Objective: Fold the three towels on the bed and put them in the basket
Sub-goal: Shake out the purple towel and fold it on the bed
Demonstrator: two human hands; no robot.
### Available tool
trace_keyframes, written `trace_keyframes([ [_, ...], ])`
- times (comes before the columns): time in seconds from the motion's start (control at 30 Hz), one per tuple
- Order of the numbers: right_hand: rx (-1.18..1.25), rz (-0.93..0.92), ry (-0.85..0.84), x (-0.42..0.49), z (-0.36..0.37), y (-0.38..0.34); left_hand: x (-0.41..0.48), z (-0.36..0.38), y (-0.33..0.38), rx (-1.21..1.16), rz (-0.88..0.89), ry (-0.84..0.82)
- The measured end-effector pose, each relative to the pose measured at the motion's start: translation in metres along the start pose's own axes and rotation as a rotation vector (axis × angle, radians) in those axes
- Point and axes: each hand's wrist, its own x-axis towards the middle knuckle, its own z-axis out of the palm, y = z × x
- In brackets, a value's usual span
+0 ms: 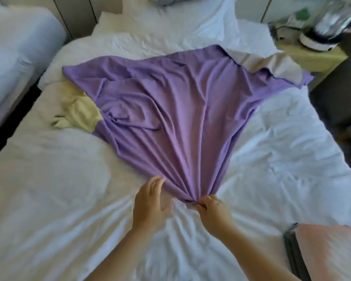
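A large purple towel [176,110] lies spread and wrinkled across the white bed [49,189], fanning out from a bunched near corner. My right hand [213,209] pinches that bunched corner. Just left of it, my left hand [150,201] hovers with fingers apart, touching the towel's near edge and holding nothing. A pale yellow towel [79,114] pokes out from under the purple one at the left. A beige towel [276,65] shows beneath its far right corner. The basket [328,250], pinkish with a dark rim, sits at the lower right corner.
White pillows [170,23] lie at the head of the bed. A wooden nightstand [312,55] with a shiny kettle-like object [328,23] stands at the far right. A pale upholstered seat [14,47] is at the left. Dark floor runs along both sides of the bed.
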Motion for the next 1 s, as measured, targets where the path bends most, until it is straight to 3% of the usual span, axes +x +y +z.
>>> trace_keyframes([
  [0.13,0.102,0.005,0.005,-0.068,-0.04,-0.028,-0.004,-0.068,0.054,0.115,0.305,-0.245],
  [0.2,0.192,-0.014,0.003,-0.094,-0.069,-0.045,-0.01,-0.097,0.08,0.073,0.319,-0.389],
  [0.23,0.232,-0.039,0.021,-0.105,-0.086,-0.051,-0.012,-0.114,0.093,0.014,0.3,-0.38],
  [0.33,0.32,-0.14,0.152,-0.131,-0.14,-0.065,-0.016,-0.171,0.134,-0.116,0.293,-0.159],
  [0.53,0.226,-0.284,0.398,-0.163,-0.227,-0.089,-0.035,-0.294,0.228,-0.289,0.463,0.019],
  [0.67,0.202,-0.293,0.482,-0.177,-0.273,-0.093,-0.049,-0.383,0.261,-0.417,0.474,0.237],
  [0.87,0.176,-0.241,0.49,-0.194,-0.309,-0.093,-0.067,-0.469,0.253,-0.546,0.26,0.552],
  [0.93,0.208,-0.263,0.505,-0.201,-0.324,-0.11,-0.068,-0.48,0.239,-0.543,0.135,0.567],
  [1.0,0.33,-0.333,0.555,-0.211,-0.345,-0.136,-0.064,-0.486,0.22,-0.501,0.025,0.45],
])
